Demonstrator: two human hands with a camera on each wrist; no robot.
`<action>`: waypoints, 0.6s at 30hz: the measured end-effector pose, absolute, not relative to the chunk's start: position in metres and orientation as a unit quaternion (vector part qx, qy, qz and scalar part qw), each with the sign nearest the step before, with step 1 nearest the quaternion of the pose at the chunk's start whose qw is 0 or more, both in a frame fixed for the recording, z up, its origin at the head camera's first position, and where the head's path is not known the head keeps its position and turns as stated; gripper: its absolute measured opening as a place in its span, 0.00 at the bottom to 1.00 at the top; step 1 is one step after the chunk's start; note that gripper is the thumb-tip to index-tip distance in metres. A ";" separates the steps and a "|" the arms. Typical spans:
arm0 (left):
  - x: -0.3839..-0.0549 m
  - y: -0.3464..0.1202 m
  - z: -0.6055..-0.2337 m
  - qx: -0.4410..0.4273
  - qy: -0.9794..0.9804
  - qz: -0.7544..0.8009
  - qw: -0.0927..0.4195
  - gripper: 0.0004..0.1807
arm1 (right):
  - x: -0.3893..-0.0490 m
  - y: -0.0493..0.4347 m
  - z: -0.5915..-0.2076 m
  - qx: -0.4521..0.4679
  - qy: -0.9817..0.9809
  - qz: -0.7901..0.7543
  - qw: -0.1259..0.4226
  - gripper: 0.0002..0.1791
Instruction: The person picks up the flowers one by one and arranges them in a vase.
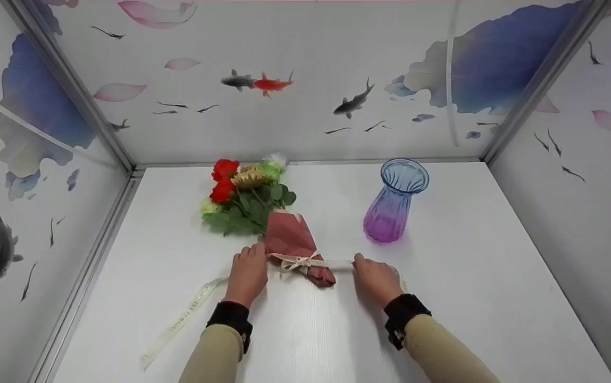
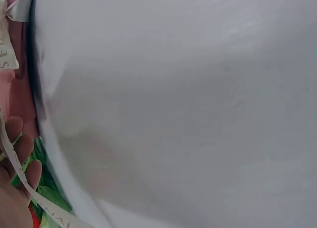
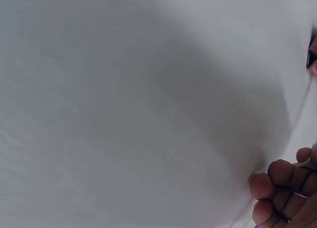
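A cream printed ribbon [image 1: 332, 264] is tied in a bow around the red-brown wrapping paper [image 1: 290, 234] of a flower bouquet lying on the table. My left hand [image 1: 248, 272] grips the ribbon just left of the wrap, and its loose tail trails toward the lower left. On the other side my right hand [image 1: 377, 277] pinches the ribbon's other end, which runs straight from the bow. In the left wrist view the ribbon [image 2: 42, 203] crosses the curled fingers. Red roses [image 1: 224, 178], a gold flower and green leaves fan out from the paper's top.
A ribbed glass vase [image 1: 390, 207], blue at the rim and purple at the base, stands at the back right. White panels with printed fish enclose the white table [image 1: 459, 255] at the back and both sides.
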State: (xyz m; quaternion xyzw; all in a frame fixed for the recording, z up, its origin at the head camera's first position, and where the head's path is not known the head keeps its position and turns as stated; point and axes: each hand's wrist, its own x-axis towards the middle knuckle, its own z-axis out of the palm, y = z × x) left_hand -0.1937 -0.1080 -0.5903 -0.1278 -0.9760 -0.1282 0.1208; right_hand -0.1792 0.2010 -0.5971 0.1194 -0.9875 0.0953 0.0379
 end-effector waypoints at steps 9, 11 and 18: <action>-0.198 -0.111 -0.588 -0.077 -0.975 -0.150 0.143 0.05 | -0.180 0.209 -0.594 0.099 -0.988 0.109 0.038 0.07; -0.199 -0.113 -0.587 -0.068 -0.975 -0.150 0.147 0.06 | -0.181 0.212 -0.593 0.092 -0.989 0.112 0.037 0.08; -0.203 -0.121 -0.585 -0.041 -0.976 -0.145 0.160 0.04 | -0.184 0.223 -0.591 0.064 -0.989 0.129 0.021 0.07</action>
